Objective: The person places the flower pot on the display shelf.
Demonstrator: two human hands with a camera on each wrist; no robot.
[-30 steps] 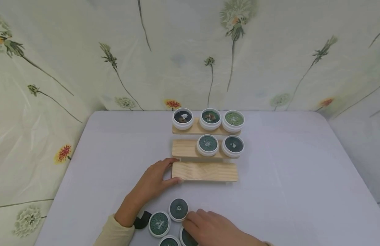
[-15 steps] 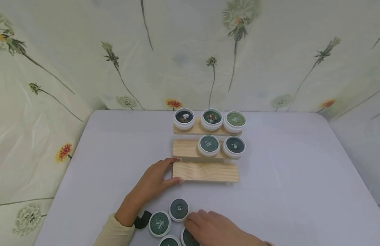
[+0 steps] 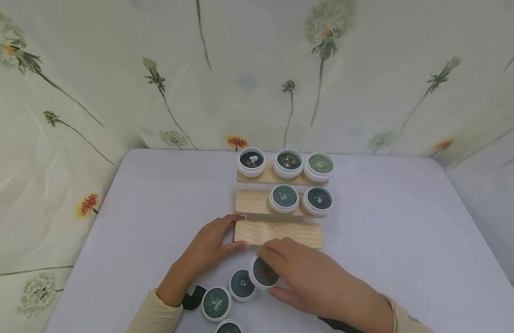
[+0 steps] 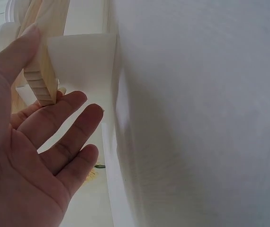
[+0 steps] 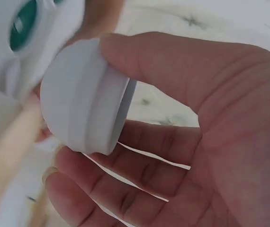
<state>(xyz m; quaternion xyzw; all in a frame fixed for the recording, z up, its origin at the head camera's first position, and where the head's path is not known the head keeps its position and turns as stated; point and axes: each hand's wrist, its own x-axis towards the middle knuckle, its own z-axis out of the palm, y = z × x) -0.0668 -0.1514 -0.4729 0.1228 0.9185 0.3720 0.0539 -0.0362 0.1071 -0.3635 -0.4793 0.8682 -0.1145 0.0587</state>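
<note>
My left hand point(image 3: 209, 241) grips the left end of the front board of a three-step wooden shelf point(image 3: 257, 231). In the left wrist view, thumb and index finger pinch the board end point(image 4: 42, 78), while the other fingers spread below it. My right hand point(image 3: 313, 277) holds a small white round jar point(image 3: 261, 274) with a dark green top, raised just in front of the shelf. The right wrist view shows the thumb on one side of the jar point(image 5: 76, 101) and fingers on the other. Several similar jars point(image 3: 216, 303) are on the table near my left forearm.
Three jars point(image 3: 287, 164) stand on the back step. On the middle step are two more jars point(image 3: 284, 199), at its centre and right. A black band point(image 3: 193, 297) is at the left wrist. Behind the white table point(image 3: 406, 240) hangs a flower-printed cloth point(image 3: 248, 69).
My right hand has lifted a jar from the group near the front edge and moved it forward toward the shelf. The left hand keeps its grip on the board end.
</note>
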